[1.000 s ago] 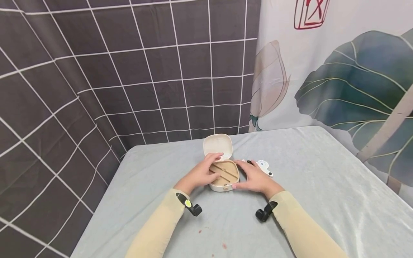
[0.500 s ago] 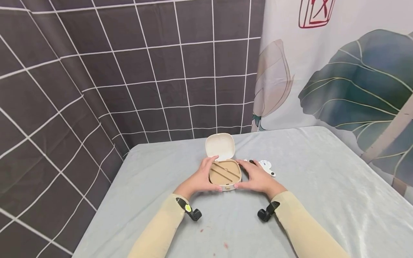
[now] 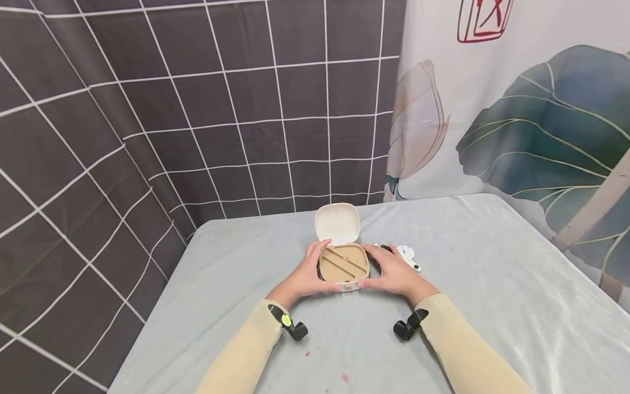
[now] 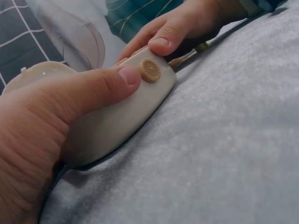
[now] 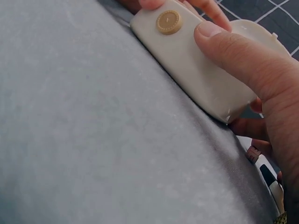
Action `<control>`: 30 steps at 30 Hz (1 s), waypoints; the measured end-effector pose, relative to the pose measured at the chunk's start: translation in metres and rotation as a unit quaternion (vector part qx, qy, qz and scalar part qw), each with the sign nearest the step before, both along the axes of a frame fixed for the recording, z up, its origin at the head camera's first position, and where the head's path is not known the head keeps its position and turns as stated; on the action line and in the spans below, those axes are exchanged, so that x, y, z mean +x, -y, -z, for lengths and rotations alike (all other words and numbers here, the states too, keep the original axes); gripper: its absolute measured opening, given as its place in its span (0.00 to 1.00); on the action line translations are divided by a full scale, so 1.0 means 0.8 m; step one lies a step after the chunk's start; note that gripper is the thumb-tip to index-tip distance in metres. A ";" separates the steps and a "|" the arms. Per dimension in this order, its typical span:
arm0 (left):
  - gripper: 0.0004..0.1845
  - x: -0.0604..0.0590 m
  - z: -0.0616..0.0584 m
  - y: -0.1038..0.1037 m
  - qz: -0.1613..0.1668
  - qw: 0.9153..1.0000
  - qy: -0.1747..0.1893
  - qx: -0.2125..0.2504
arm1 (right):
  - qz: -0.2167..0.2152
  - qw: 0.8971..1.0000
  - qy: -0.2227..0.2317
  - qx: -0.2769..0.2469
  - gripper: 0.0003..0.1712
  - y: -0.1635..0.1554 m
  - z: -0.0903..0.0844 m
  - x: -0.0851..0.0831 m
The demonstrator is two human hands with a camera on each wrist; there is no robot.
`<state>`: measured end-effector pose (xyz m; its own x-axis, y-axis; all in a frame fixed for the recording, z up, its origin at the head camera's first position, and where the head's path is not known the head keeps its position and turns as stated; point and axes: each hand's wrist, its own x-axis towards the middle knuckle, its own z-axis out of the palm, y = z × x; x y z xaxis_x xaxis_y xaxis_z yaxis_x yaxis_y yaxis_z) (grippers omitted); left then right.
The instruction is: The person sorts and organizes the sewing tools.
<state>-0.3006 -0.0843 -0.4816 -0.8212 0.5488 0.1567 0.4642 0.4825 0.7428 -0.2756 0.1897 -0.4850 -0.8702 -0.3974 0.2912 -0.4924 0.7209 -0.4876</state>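
A small cream storage box (image 3: 350, 286) stands on the table with its hinged lid (image 3: 337, 223) raised at the back. Inside it sits a tan tray (image 3: 344, 263) crossed by slanting dividers. My left hand (image 3: 303, 275) holds the box's left side, its thumb along the front wall in the left wrist view. On the right side my right hand (image 3: 397, 275) grips the box, thumb on the front wall (image 5: 191, 58) near the round tan button (image 5: 168, 22). The fingers behind the box are partly hidden.
Just beyond my right hand lie a white item (image 3: 407, 255) and a black piece (image 3: 386, 248), partly covered by the hand. A grey cloth (image 3: 236, 262) covers the table. Dark gridded curtain (image 3: 256, 109) hangs behind and to the left.
My left thumb has moved from over the tray to the box's front wall, and the left hand now holds the side. The right hand keeps its place on the box.
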 end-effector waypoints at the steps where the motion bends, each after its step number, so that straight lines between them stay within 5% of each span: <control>1: 0.63 0.001 0.001 0.000 -0.002 1.000 -0.002 0.001 | 0.000 1.000 -0.002 0.001 0.56 0.001 0.000 0.000; 12: 0.63 0.010 0.005 -0.002 -0.008 1.000 -0.010 -0.026 | 0.004 1.000 0.003 -0.027 0.49 -0.025 -0.014 0.003; 21: 0.64 0.005 0.004 0.001 -0.009 1.000 -0.009 -0.028 | 0.112 0.993 -0.006 -0.046 0.38 -0.055 -0.028 -0.005; 30: 0.64 0.003 0.006 0.003 -0.006 0.999 -0.011 -0.030 | 0.131 0.991 -0.019 -0.025 0.39 -0.060 -0.015 -0.011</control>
